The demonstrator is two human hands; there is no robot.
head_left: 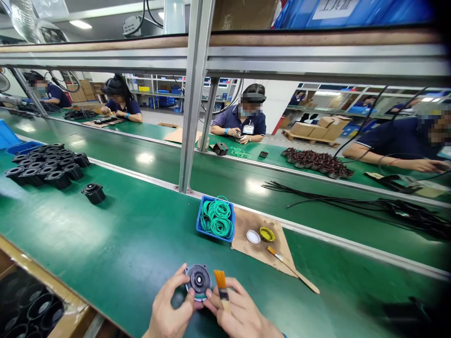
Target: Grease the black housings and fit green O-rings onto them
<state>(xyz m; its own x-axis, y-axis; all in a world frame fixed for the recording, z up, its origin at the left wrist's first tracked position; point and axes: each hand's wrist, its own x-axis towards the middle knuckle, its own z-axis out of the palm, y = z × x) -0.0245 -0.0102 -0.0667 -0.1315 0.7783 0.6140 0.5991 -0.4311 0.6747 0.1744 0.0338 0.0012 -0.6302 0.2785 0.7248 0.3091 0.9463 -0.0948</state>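
A round black part [198,280] with a metal centre and a green ring along its lower edge is held above the green bench. My left hand [172,300] grips its left side, thumb on the front. My right hand [237,307] pinches the lower right edge of the part with thumb and fingertip. The same hand also holds a brush [221,286] upright, its orange bristles pointing up beside the part. Beyond my hands is a blue bin [215,237] of green rings [220,218].
Brown cardboard [243,239] carries a yellow container [267,234], a white lid [253,236] and a second brush [282,258]. Black housings [52,164] cluster at left, with one apart [93,193]. A metal post [192,108] rises ahead. Several people sit across the line.
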